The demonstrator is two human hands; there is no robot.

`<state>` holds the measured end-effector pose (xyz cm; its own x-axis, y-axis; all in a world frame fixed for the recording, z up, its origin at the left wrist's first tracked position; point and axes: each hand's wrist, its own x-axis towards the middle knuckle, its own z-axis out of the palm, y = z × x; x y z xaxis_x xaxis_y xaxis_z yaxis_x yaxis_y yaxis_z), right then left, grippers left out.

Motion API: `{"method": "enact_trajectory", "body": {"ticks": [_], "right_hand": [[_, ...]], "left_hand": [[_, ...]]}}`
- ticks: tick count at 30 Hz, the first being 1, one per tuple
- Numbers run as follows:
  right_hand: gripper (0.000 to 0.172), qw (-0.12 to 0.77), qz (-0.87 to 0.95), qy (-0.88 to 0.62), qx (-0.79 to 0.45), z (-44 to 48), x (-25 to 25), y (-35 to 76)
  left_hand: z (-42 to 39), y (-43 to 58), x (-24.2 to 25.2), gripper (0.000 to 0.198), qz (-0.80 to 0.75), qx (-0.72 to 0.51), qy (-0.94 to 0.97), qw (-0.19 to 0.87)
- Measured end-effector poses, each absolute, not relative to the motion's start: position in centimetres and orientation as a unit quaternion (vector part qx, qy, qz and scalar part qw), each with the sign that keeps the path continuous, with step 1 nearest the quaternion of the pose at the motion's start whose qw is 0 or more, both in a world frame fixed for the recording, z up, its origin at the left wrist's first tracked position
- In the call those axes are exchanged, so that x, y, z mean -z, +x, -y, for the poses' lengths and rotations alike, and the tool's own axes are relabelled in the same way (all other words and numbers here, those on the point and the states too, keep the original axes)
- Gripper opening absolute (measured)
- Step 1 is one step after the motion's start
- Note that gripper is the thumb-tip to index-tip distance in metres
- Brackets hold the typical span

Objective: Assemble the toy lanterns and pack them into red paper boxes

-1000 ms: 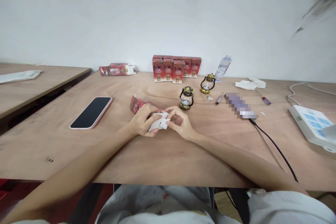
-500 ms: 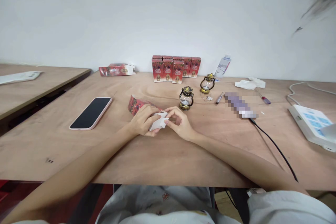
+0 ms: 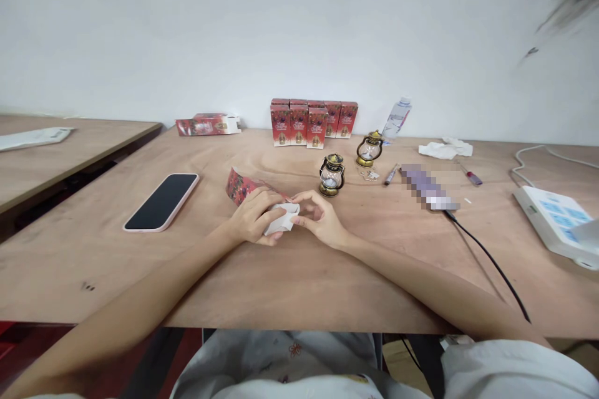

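Between my hands is a small cardboard box [image 3: 238, 189], printed red, with its white end turned toward me. My left hand [image 3: 257, 217] wraps round the box from the left, fingers over its top and thumb below. The fingertips of my right hand [image 3: 322, 219] pinch the edge of the white end at its right side. Part of the box is hidden under my left fingers. Just beyond my right hand a small bronze lantern [image 3: 332, 176] stands upright. A second lantern [image 3: 369, 149] stands farther back to the right.
Several red boxes [image 3: 299, 124] stand by the wall, with flattened or lying cartons [image 3: 206, 124] to their left. A phone [image 3: 162, 202] lies at left. At right are a bottle [image 3: 397, 118], a marker [image 3: 391, 175], a screwdriver [image 3: 472, 177], tissue [image 3: 444, 148], a cabled device [image 3: 428, 187] and a power strip [image 3: 555, 218].
The white end of the box looks more open at its right edge, and the box has shifted slightly left. Both hands keep their grip; the other things are unmoved.
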<state>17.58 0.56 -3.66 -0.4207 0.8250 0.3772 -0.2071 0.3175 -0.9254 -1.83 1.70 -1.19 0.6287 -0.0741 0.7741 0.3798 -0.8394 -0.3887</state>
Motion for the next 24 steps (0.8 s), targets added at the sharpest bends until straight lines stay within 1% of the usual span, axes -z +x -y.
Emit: {"method": "enact_trajectory", "body": {"ticks": [5, 9, 11, 14, 17, 21, 24], "right_hand": [[0.037, 0.482, 0.676, -0.248, -0.499, -0.7, 4.0, 17.7], [0.034, 0.490, 0.681, -0.245, -0.486, -0.8, 4.1, 17.7], [0.035, 0.487, 0.685, -0.243, -0.485, -0.8, 4.1, 17.7], [0.041, 0.457, 0.707, -0.227, -0.490, -0.8, 3.9, 17.7], [0.048, 0.419, 0.712, -0.193, -0.529, -0.8, 3.5, 17.7], [0.058, 0.383, 0.649, -0.174, -0.634, -0.9, 3.5, 17.5], [0.060, 0.398, 0.604, -0.189, -0.665, -1.0, 3.7, 17.3]], "left_hand": [[-1.6, -1.6, 1.3, 0.026, 0.076, 0.411, -0.867, 0.273], [-1.5, -1.4, 1.6, 0.024, 0.074, 0.426, -0.866, 0.251], [-1.6, -1.5, 1.8, 0.024, 0.074, 0.435, -0.865, 0.240], [-1.6, -1.5, 2.1, 0.026, 0.075, 0.460, -0.857, 0.222], [-1.6, -1.4, 2.4, 0.025, 0.074, 0.485, -0.846, 0.210], [-1.8, -1.3, 2.6, 0.026, 0.064, 0.487, -0.844, 0.214], [-1.9, -1.2, 2.6, 0.027, 0.076, 0.473, -0.850, 0.221]]}}
